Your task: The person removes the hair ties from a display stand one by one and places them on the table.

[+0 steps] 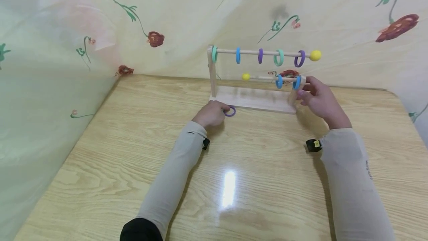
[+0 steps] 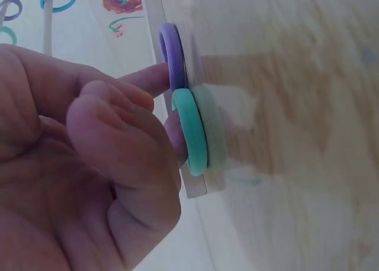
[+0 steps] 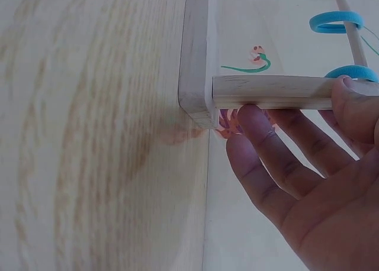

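Note:
A wooden stand (image 1: 257, 99) with two rods stands toward the back of the table. My right hand (image 1: 321, 100) holds its short right post (image 3: 266, 93), thumb on one side and fingers on the other. By the base's front left corner, my left hand (image 1: 210, 114) reaches down to two hair ties lying flat side by side. Its index fingertip touches the purple hair tie (image 2: 174, 55); another finger reaches into the green hair tie (image 2: 193, 132), which the hand hides in the head view. The thumb stays apart from both.
Green, blue and purple hair ties hang along the upper rod (image 1: 249, 52), tipped by a yellow ball (image 1: 315, 55). Two blue hair ties (image 1: 279, 82) hang on the lower rod, ending in another yellow ball (image 1: 246, 77). A flowered sheet (image 1: 187, 21) rises behind the wood-grain table (image 1: 133, 140).

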The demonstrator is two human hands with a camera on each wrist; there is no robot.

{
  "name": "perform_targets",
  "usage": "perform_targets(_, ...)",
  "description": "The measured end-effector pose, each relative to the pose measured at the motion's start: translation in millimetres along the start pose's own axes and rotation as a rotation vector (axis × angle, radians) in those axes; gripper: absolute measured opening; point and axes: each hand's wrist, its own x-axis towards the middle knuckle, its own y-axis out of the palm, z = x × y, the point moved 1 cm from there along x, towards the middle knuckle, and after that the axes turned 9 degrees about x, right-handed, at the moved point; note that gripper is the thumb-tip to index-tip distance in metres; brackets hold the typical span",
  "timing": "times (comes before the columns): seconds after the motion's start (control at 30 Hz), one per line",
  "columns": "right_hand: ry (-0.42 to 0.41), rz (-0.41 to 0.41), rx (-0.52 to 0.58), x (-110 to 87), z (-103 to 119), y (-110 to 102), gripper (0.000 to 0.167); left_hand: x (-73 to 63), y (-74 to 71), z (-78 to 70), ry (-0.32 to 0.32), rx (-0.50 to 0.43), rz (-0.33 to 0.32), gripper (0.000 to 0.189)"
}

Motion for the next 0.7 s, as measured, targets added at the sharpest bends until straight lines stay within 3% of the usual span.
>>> perform_targets(0.57, -0.018, -0.009, -0.006, 2.4, 1, 1, 0.041, 0.2, -8.0, 10.2, -0.017, -0.125, -0.004, 0.048)
perform_targets(0.7, -0.016, -0.004, -0.002, 1.9, -1, 1, 0.041, -3.7, -15.2, 14.6, -0.038, -0.270, -0.023, 0.048)
